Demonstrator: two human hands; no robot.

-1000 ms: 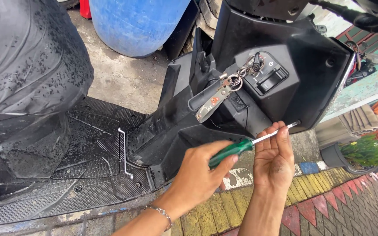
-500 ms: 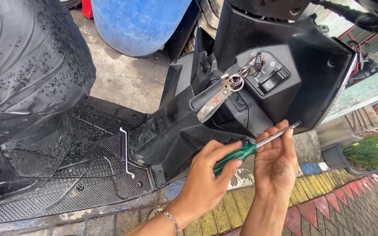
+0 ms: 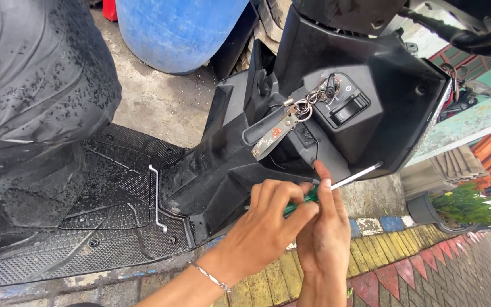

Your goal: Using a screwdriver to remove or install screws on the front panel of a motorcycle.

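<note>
Your left hand (image 3: pixel 268 219) is wrapped tight round the green screwdriver (image 3: pixel 336 185) handle, your right hand (image 3: pixel 325 239) pinching its shaft under the scooter's black front panel (image 3: pixel 370 62).

Wrench (image 3: pixel 157 196) on footboard (image 3: pixel 115 227), left of hands (image 3: pixel 291 227).

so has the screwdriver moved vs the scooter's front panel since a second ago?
Yes. The screwdriver has tilted steeper and its green handle now sits deeper between the left hand and right hand, nearer the key fob on the panel.
</note>
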